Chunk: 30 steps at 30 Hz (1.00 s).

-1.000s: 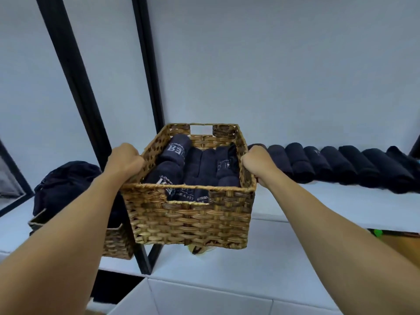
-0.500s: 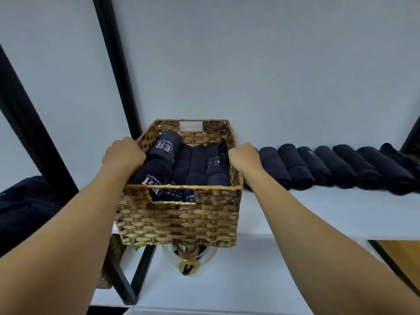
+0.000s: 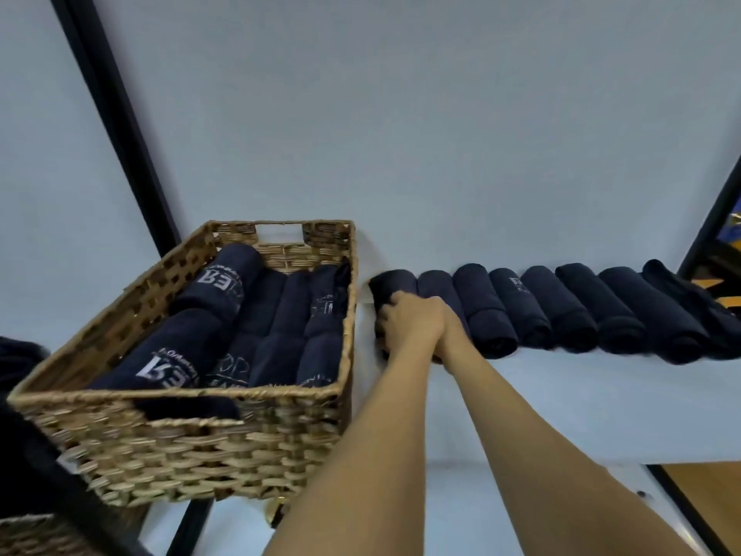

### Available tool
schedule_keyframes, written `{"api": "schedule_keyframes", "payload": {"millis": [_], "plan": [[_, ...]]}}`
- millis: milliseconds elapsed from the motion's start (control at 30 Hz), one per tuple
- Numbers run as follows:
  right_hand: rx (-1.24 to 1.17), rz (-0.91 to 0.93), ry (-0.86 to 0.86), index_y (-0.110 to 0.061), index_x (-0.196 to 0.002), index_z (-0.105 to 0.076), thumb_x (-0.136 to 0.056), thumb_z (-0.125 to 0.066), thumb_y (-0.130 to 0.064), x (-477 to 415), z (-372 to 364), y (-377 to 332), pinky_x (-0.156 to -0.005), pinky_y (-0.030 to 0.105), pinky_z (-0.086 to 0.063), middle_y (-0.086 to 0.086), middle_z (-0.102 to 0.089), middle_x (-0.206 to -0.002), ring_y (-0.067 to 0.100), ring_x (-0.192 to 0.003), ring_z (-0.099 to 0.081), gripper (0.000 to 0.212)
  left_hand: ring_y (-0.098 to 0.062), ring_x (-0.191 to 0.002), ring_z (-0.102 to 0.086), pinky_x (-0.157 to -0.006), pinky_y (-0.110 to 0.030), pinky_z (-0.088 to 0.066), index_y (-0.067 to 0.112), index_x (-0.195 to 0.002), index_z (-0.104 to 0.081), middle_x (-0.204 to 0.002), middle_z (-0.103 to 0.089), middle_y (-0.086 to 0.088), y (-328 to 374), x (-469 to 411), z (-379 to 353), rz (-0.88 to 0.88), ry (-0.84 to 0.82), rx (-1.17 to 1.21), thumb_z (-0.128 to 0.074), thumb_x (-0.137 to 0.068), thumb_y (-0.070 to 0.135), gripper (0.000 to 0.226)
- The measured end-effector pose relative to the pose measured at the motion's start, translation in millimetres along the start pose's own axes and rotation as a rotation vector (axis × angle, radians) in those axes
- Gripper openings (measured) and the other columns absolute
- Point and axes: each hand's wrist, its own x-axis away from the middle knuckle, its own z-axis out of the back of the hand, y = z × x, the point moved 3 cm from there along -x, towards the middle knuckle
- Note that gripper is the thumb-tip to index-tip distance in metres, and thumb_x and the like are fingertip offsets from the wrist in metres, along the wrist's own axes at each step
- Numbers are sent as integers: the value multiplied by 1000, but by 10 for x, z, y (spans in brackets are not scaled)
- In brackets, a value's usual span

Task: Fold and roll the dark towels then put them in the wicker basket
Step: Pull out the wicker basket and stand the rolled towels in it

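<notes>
White shelf (image 3: 561, 403) under pale wall (image 3: 441, 114). Nearest, at left: wicker basket (image 3: 200, 447), packed with rolled towels (image 3: 256, 315). Just right of it, left hand (image 3: 409, 319), fingers (image 3: 385, 317) curled round leftmost roll (image 3: 395, 284), long axis near-to-far. Right hand (image 3: 453, 327) touching beside, grip hidden. Farther right, row of rolls (image 3: 561, 311). In the way leftward: basket rim.

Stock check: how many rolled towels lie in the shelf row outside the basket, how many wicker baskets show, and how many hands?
Rolled towels in the shelf row: 8
Wicker baskets: 2, full basket and second basket, corner only
Hands: 2, left hand, right hand
Total: 12
</notes>
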Motion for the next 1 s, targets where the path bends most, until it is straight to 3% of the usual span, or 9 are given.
{"api": "schedule_keyframes", "payload": {"millis": [133, 233, 333, 400, 500, 600, 733, 867, 1000], "plan": [[281, 70, -69, 1, -110, -53, -95, -50, -13, -133, -33, 108, -63, 31, -43, 18, -60, -97, 21, -80, -50, 21, -35, -112, -58, -98, -48, -48, 10, -133, -48, -127, -59, -17, -225, -267, -70, 165, -20, 92, -44, -96, 28, 42], [281, 77, -76, 0, -109, -52, -97, -50, -16, -230, -63, 97, -62, 31, -47, 14, -60, -95, 23, -81, -55, 21, -35, -108, -59, -96, -50, -49, 9, -127, -54, -122, -61, -17, -249, -437, -115, 182, 19, 153, -47, -92, 34, 44], [157, -18, -74, 2, -110, -56, -96, -50, -18, -237, -94, 81, -83, 47, -56, 19, -64, -102, 36, -95, -64, 25, -36, -111, -57, -100, -50, -47, 4, -120, -55, -123, -59, -20, -292, -648, -205, 253, 15, 184, -48, -91, 33, 42], [40, -54, -25, 2, -103, -59, -93, -56, -19, -203, -69, 26, -76, 44, -58, 18, -66, -97, 34, -87, -66, 23, -38, -116, -56, -102, -51, -45, 3, -126, -53, -127, -57, -19, -212, -586, -138, 259, 40, 215, -46, -92, 32, 45], [-134, -38, -15, -9, -78, -56, -91, -61, -18, -148, 5, -163, -56, 31, -49, 9, -63, -75, 21, -64, -59, 17, -36, -115, -56, -93, -41, -48, 7, -130, -54, -129, -56, -16, 82, -212, 104, 177, 60, 274, -45, -94, 35, 46], [-258, 37, -31, -13, -76, -53, -93, -58, -16, -25, 112, -530, -53, 27, -43, 2, -57, -70, 14, -58, -54, 18, -33, -117, -55, -89, -38, -47, 5, -132, -53, -133, -54, -17, 412, 10, 350, 52, 80, 268, -43, -98, 37, 48], [-392, 146, -85, -3, -91, -65, -88, -62, -12, 173, 151, -1147, -55, 27, -53, 7, -67, -77, 18, -68, -66, 9, -29, -108, -60, -85, -32, -48, 4, -130, -53, -124, -62, -14, 850, 90, 833, -115, 72, 281, -44, -97, 34, 46], [-417, 225, -225, -6, -107, -66, -85, -69, -23, 376, -130, -1584, -69, 32, -61, 8, -75, -93, 20, -85, -73, 28, -28, -100, -62, -89, -35, -54, 5, -124, -55, -107, -64, -10, 937, 141, 1485, -191, 70, 339, -50, -94, 21, 35], [-277, 229, -312, -8, -115, -61, -85, -65, -34, 476, -696, -1754, -83, 40, -60, 10, -70, -106, 24, -97, -69, 40, -32, -104, -64, -83, -36, -55, 2, -124, -58, -114, -66, -17, 604, -52, 2057, -163, 96, 379, -55, -91, 17, 36]]}}
